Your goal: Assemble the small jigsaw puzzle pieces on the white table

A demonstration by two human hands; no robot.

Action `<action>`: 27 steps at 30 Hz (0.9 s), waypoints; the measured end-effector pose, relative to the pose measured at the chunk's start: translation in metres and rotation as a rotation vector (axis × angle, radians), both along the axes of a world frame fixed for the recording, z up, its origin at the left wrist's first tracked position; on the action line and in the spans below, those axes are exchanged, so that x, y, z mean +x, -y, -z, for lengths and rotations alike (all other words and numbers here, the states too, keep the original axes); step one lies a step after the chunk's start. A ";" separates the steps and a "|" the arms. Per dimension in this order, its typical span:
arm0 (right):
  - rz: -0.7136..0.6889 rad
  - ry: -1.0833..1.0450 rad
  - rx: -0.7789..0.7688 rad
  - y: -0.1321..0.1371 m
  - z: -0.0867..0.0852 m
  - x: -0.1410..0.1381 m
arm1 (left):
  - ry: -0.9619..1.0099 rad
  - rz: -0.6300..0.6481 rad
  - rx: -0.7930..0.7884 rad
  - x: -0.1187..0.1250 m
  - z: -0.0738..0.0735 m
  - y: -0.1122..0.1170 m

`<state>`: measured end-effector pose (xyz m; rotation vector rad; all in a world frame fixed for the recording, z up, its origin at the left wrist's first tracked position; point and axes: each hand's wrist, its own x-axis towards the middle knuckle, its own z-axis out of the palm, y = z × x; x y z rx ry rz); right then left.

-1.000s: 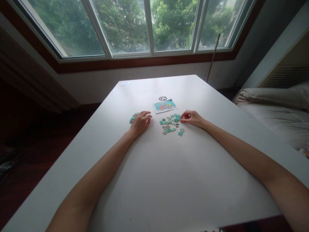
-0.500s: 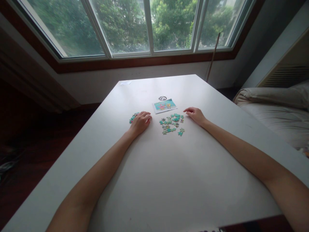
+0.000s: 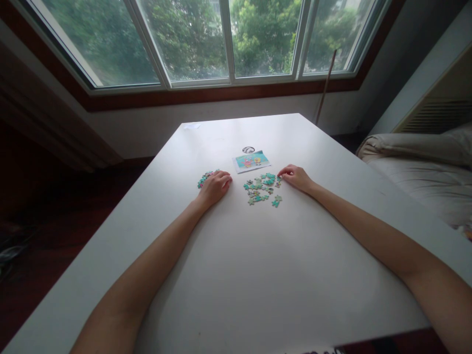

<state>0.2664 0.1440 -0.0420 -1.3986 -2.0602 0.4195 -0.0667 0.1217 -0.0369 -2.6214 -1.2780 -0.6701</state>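
Observation:
Loose jigsaw puzzle pieces [image 3: 258, 187] in teal, green and yellowish tones lie spread on the white table [image 3: 254, 270] between my two hands. My right hand [image 3: 297, 178] is at the right edge of this spread, with its thumb and forefinger closed on a small puzzle piece [image 3: 279, 178]. My left hand [image 3: 217, 184] rests on the tabletop, fingers loosely bent and apart, with nothing visible in them. It partly covers a second pile of puzzle pieces [image 3: 203, 179]. Just beyond the spread lies a picture card [image 3: 252, 161] with a colourful cartoon scene on turquoise.
A dark ring-shaped item [image 3: 248, 149] lies behind the card. Toward the far left corner of the table is a pale slip of paper [image 3: 191, 126]. A padded beige sofa [image 3: 409, 167] stands to the right, and a wooden stick [image 3: 326, 86] leans below the window.
My right hand has shifted slightly left, its fingertips now meeting a puzzle piece at the edge of the spread. My left hand has stayed in place.

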 end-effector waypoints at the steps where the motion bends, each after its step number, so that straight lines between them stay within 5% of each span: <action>1: -0.003 -0.008 0.004 0.000 0.000 0.000 | 0.002 -0.001 -0.001 0.000 0.000 0.000; 10: -0.274 -0.062 0.197 0.008 0.000 -0.006 | -0.002 -0.004 -0.005 0.002 -0.002 0.001; 27: -0.286 0.001 0.271 0.009 0.001 -0.007 | 0.006 0.004 -0.018 0.002 -0.002 0.000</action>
